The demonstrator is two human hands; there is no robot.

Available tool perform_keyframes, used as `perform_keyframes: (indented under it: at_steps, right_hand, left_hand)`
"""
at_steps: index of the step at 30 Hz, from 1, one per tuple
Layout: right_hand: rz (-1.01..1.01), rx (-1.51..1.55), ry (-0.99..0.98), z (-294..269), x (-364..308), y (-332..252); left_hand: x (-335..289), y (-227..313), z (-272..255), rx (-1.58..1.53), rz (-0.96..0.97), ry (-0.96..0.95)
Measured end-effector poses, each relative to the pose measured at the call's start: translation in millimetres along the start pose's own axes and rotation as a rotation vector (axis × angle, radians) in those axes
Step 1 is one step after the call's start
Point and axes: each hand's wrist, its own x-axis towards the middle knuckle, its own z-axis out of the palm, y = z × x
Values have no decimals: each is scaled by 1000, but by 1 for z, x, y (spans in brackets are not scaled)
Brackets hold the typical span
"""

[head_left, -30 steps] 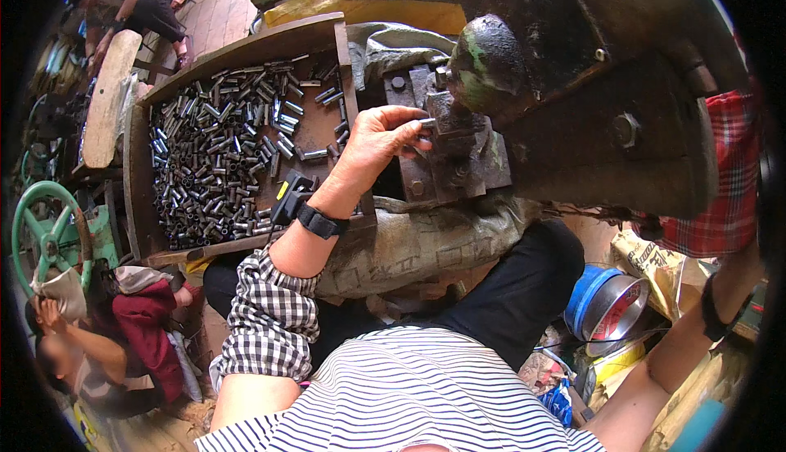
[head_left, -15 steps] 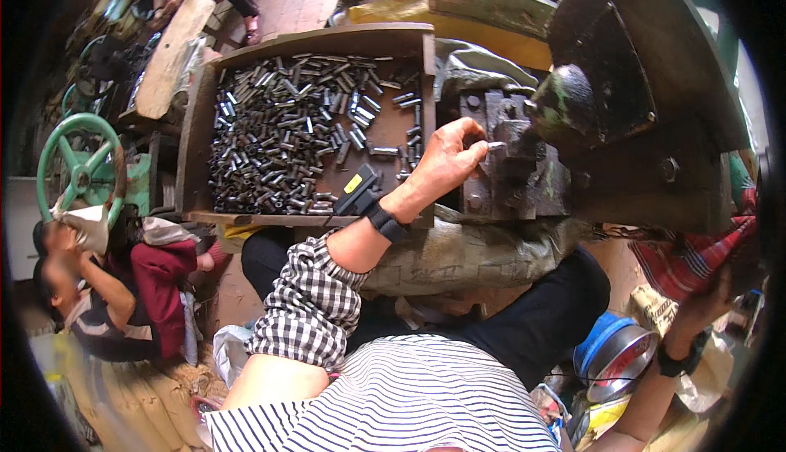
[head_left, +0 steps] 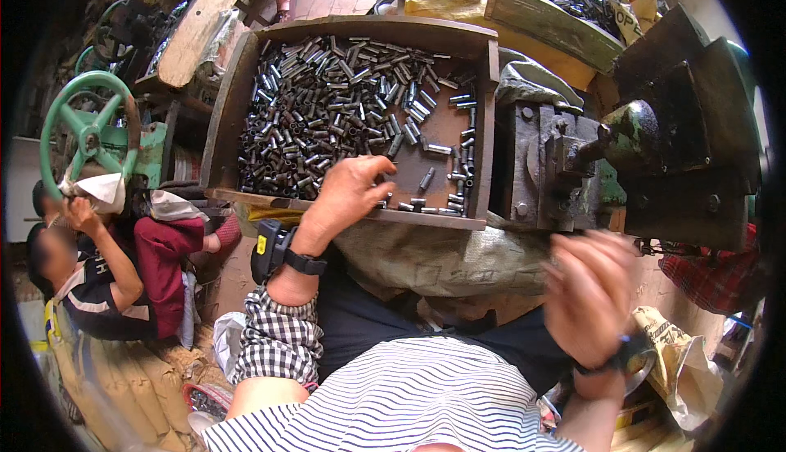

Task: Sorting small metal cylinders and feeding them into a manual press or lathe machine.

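A shallow wooden tray [head_left: 344,26] holds many short metal tubes [head_left: 307,112], heaped on its left and scattered on its right. My left hand [head_left: 348,198] is over the tray's near edge, among the tubes. Its thumb and forefinger are curved and apart, with no tube visible between them. To the tray's right stands a dark, greasy machine with a steel fixture block [head_left: 565,153] and a round ram [head_left: 634,133]. My right hand [head_left: 589,296] is raised in front of the machine, apart from it. Motion smears its fingers.
A grey sack [head_left: 442,259] hangs below the tray, above my legs. Behind is another wooden box [head_left: 557,10] of metal pieces. At left, a person sits near a green handwheel [head_left: 90,133]. A red checkered cloth [head_left: 712,276] and a paper sack [head_left: 675,370] are at right.
My left hand has moved left from the machine's fixture to the tray; the small metal tube it held is no longer seen in it. My right hand has come inward from the far right.
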Motion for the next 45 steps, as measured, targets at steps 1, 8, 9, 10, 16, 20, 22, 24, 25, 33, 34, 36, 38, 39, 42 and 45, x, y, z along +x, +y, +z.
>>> perform_keyframes:
  at_steps: [1, 8, 9, 10, 16, 20, 22, 24, 25, 33, 34, 36, 38, 39, 42, 45]
  right_hand:
    - [-17, 105, -23, 44, 10, 7]
    - [42, -222, -315, 204, 47, 59]
    - [41, -247, -359, 214, 49, 58]
    - [34, -244, -361, 224, 50, 59]
    - [52, -189, -349, 238, 40, 69]
    - [137, 34, -199, 214, 29, 62]
    - [232, 219, -132, 204, 24, 60]
    - [288, 297, -91, 197, 19, 58]
    - [340, 374, -51, 194, 17, 58]
    - [752, 1051, -56, 190, -6, 60]
    - [756, 1052, -53, 189, -6, 59]
    - [900, 1299, 5, 187, -7, 58]
    - [908, 1353, 28, 189, -9, 59]
    - [913, 1410, 43, 190, -9, 58]
    - [937, 1442, 68, 192, -3, 50]
    - [957, 1493, 80, 194, 1, 45]
  left_hand:
    - [1, -3, 6, 10, 67, -5]
    - [24, 4, 4, 110, 103, -117]
    - [24, -1, 6, 108, 94, -112]
    - [27, -4, 10, 87, 171, -202]
    - [42, -6, 46, 202, 312, -300]
    - [43, -2, 58, 273, 348, -203]
    - [41, 3, 60, 333, 317, -161]
    - [40, 3, 61, 277, 318, -148]
    - [40, 3, 61, 221, 316, -131]
    - [46, 18, 61, 195, 332, -59]
    - [45, 20, 59, -93, 209, -62]
    - [41, 25, 52, -736, -220, -190]
    - [42, 14, 49, -1128, -335, -240]
    - [41, 13, 47, -1276, -378, -236]
    - [38, 14, 45, -1378, -403, -186]
    - [37, 13, 48, -1407, -378, -150]
